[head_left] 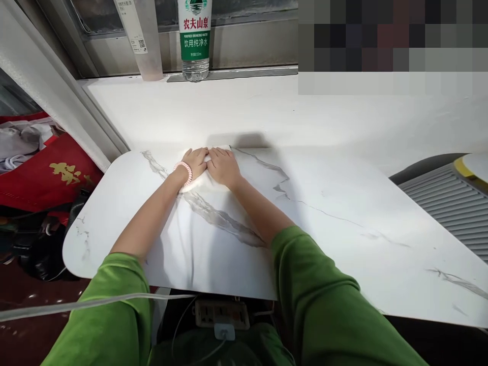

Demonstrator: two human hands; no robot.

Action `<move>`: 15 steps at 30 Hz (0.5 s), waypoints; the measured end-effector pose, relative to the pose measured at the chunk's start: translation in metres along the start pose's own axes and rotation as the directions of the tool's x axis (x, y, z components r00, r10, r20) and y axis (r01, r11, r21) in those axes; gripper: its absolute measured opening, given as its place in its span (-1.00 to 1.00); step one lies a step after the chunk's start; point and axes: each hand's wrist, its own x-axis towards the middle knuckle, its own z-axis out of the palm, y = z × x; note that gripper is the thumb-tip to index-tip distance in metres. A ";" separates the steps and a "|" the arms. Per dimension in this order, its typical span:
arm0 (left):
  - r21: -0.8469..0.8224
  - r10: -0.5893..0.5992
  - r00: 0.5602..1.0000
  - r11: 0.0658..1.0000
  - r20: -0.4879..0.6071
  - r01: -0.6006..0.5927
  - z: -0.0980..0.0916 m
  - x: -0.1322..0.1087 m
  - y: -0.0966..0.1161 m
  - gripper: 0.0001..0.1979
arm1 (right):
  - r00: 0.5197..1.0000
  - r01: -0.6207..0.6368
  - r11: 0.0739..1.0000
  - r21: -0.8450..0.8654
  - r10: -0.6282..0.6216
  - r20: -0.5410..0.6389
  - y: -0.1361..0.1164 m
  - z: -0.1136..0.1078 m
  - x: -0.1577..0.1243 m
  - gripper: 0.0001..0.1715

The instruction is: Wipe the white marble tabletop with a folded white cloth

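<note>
Both hands lie side by side at the far edge of a white marble-patterned table [335,203], their fingers meeting in the middle. Under them is a thin white piece, cloth or paper [206,184], hard to tell apart from the tabletop. My left hand [196,161], with a pink coiled band [188,173] at the wrist, rests with its fingers laid out flat. My right hand [223,166] presses down beside it, palm lowered and fingers stretched forward. Most of the white piece is covered by the hands.
A water bottle [195,46] and a translucent cup [147,51] stand on the ledge [244,101] behind. Left of the table are a red bag [49,173] and a black bag [41,249]. A power strip [206,313] with a plugged-in charger [224,331] sits below the near edge.
</note>
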 end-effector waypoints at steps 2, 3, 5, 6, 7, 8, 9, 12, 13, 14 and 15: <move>-0.003 0.008 1.000 1.000 0.011 -0.008 -0.001 -0.004 0.002 -0.48 | 1.000 0.016 1.000 -0.007 -0.016 -0.003 0.001 0.001 -0.004 -0.42; -0.001 0.013 1.000 1.000 0.019 -0.013 -0.001 -0.009 0.005 -0.47 | 1.000 0.021 1.000 -0.011 -0.021 -0.003 0.000 0.000 -0.008 -0.41; 0.006 0.022 0.999 1.000 0.033 -0.022 -0.002 -0.022 0.010 -0.46 | 1.000 0.020 1.000 -0.018 -0.020 0.003 -0.004 -0.002 -0.020 -0.40; 0.010 0.030 0.999 0.999 0.036 -0.030 -0.003 -0.030 0.012 -0.45 | 1.000 0.017 1.000 -0.023 -0.017 0.005 -0.008 -0.004 -0.027 -0.40; 0.014 0.042 0.998 0.999 0.037 -0.043 -0.003 -0.040 0.014 -0.45 | 1.000 0.013 1.000 -0.029 -0.013 0.008 -0.013 -0.005 -0.035 -0.40; 0.018 0.061 0.998 0.998 0.035 -0.062 -0.002 -0.051 0.014 -0.45 | 1.000 0.010 0.999 -0.034 -0.009 0.011 -0.020 -0.007 -0.044 -0.39; 0.021 0.085 0.996 0.996 0.028 -0.086 -0.002 -0.062 0.015 -0.45 | 1.000 0.009 0.999 -0.037 -0.009 0.016 -0.028 -0.009 -0.055 -0.39; 0.028 0.149 0.989 0.988 -0.006 -0.149 0.002 -0.104 0.015 -0.44 | 1.000 0.031 0.999 -0.025 -0.031 0.008 -0.054 -0.014 -0.090 -0.37; 0.030 0.163 0.987 0.986 -0.018 -0.162 0.003 -0.120 0.016 -0.44 | 0.999 0.047 0.999 -0.018 -0.047 -0.007 -0.063 -0.017 -0.103 -0.37; 0.032 0.172 0.985 0.985 -0.032 -0.171 0.003 -0.137 0.017 -0.43 | 0.997 0.068 0.998 -0.012 -0.068 -0.024 -0.073 -0.019 -0.116 -0.37; 0.033 0.178 0.983 0.984 -0.045 -0.177 0.003 -0.153 0.019 -0.43 | 0.995 0.091 0.996 -0.010 -0.092 -0.040 -0.081 -0.021 -0.127 -0.36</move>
